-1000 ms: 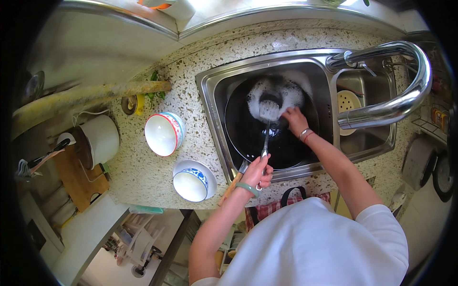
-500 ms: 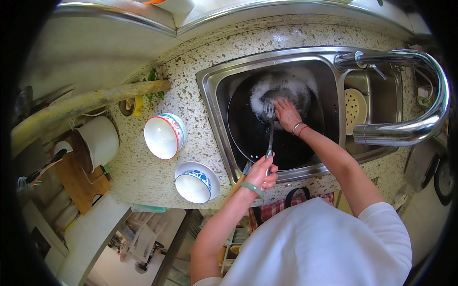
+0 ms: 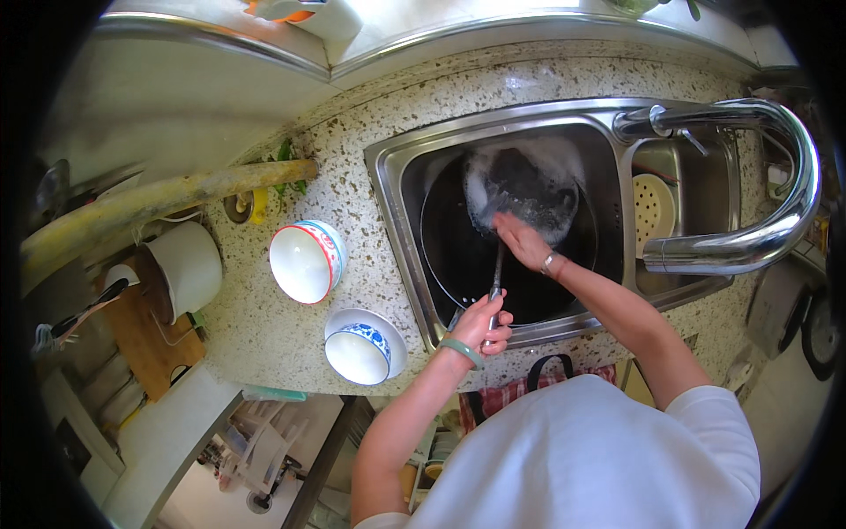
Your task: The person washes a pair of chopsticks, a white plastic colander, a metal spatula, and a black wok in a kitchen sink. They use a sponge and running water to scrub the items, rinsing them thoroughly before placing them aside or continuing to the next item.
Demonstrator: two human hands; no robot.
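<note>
A large dark wok (image 3: 449, 251) sits in the main basin of the steel sink (image 3: 385, 185), with soapy water and white foam (image 3: 564, 157) toward its far side. My left hand (image 3: 483, 323), wearing a green bangle, is closed round the handle of a metal slotted turner (image 3: 500, 262) that reaches into the wok. My right hand (image 3: 525, 242) lies with fingers stretched out over the turner's head, at the near edge of the foam. Motion blurs the head, and the fingers partly cover it.
Left of the sink stand a red-rimmed bowl (image 3: 300, 264) and a blue-patterned bowl (image 3: 359, 354). A chrome faucet (image 3: 775, 212) arches over the smaller basin, which holds a cream perforated strainer (image 3: 652, 212). A yellowish pole (image 3: 176, 189) juts over the counter at left.
My right hand has slid slightly left and nearer along the turner's head. The foam has spread, baring more dark water. My left hand keeps its grip on the handle.
</note>
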